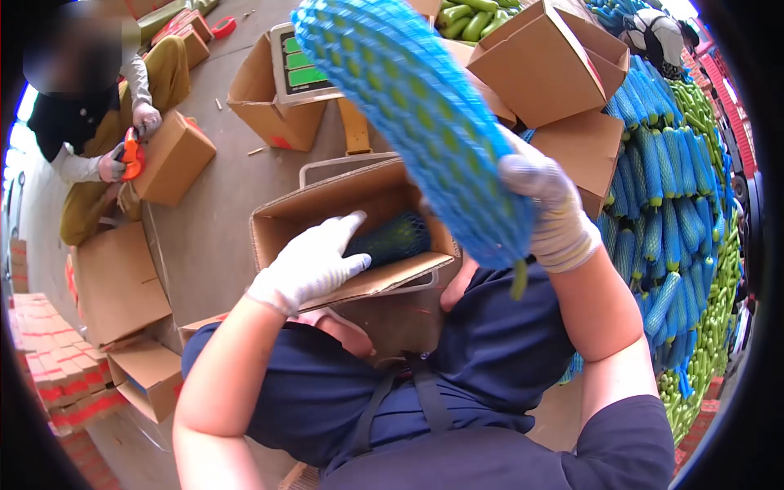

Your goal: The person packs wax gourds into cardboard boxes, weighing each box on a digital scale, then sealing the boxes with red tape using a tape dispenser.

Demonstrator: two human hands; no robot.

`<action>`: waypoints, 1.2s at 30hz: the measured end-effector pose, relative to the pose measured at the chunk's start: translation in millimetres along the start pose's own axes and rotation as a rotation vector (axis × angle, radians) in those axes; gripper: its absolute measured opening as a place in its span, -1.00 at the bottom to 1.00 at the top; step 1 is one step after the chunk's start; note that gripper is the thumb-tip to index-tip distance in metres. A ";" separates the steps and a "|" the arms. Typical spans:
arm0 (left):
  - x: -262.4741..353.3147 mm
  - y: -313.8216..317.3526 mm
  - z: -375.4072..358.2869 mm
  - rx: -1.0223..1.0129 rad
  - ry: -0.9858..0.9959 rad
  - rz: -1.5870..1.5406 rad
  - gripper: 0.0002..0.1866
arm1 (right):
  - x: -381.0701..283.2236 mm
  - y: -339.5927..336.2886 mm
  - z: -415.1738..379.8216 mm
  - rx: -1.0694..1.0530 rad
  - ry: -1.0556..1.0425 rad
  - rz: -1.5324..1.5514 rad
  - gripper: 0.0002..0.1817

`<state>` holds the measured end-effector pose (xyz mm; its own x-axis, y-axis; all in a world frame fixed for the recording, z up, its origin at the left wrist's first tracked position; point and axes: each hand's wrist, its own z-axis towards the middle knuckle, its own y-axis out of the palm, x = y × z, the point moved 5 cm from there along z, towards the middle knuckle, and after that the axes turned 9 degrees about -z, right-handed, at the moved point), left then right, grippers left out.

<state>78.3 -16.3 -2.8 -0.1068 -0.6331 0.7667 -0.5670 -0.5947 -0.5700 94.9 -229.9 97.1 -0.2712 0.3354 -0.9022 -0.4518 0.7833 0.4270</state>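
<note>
My right hand (555, 204), in a pale knitted glove, grips the stem end of a long green vegetable in a blue foam net (416, 122). It is raised and tilted over the right side of an open cardboard box (286, 211). My left hand (314, 260), gloved too, is open at the box's near left side, its fingers spread and reaching over the opening. Beside those fingers, another netted vegetable (396, 239) lies in the box. The raised vegetable hides part of the box.
A scale display (306, 61) stands behind the box. Blue-netted vegetables (653, 237) are piled at right, beside bare green ones (706, 343). Other cartons (531, 61) stand at the back right. At left, a person (106, 122) holds an orange tape dispenser (132, 155) against a carton.
</note>
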 end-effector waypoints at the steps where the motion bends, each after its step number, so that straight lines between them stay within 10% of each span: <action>1: 0.9 8.8 16.6 -0.158 -0.057 0.136 -0.30 | 3.0 0.8 3.7 0.008 0.042 0.032 -0.11; 6: -38.8 77.1 94.3 -0.385 -0.028 0.424 -0.39 | 20.3 -8.4 14.4 0.017 0.005 -0.140 -0.04; 14: -33.5 101.6 97.6 -0.442 -0.047 -0.362 -0.43 | 77.9 -38.4 28.4 0.111 0.046 -0.328 0.08; 24: -40.3 103.9 96.6 -0.567 0.141 0.456 -0.45 | 71.8 -43.6 29.5 0.222 0.112 -0.420 0.06; 36: -50.5 86.4 95.6 -0.380 0.165 0.387 -0.47 | 73.6 -38.3 32.8 0.153 0.085 -0.378 0.06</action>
<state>112.8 -83.0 -119.1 -0.4743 -0.6657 0.5761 -0.7120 -0.0948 -0.6957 120.2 -218.1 12.4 -0.1824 -0.0299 -0.9828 -0.4028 0.9141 0.0469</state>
